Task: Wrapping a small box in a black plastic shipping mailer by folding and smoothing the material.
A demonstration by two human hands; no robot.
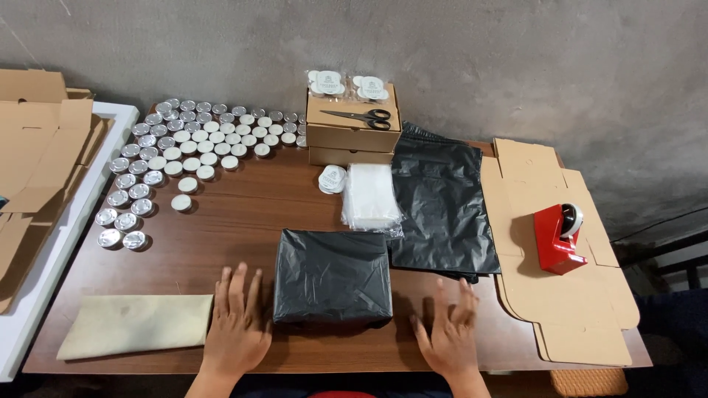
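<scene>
A parcel wrapped in black plastic (332, 276) lies on the brown wooden table (243, 221) near its front edge. My left hand (237, 324) rests flat on the table just left of the parcel, fingers spread, holding nothing. To the right of the parcel my right hand (448, 332) lies flat, fingers apart, also with nothing in it. Neither hand touches the parcel.
Several small round tins (184, 144) cover the back left. Stacked cardboard boxes (352, 133) carry scissors (361, 116) and bagged round stickers (346, 85). Clear bags (370, 195), black plastic bags (439, 203), flat cardboard (568, 295) with a red tape dispenser (560, 236), a beige cloth (136, 324), more flat cardboard (37, 147).
</scene>
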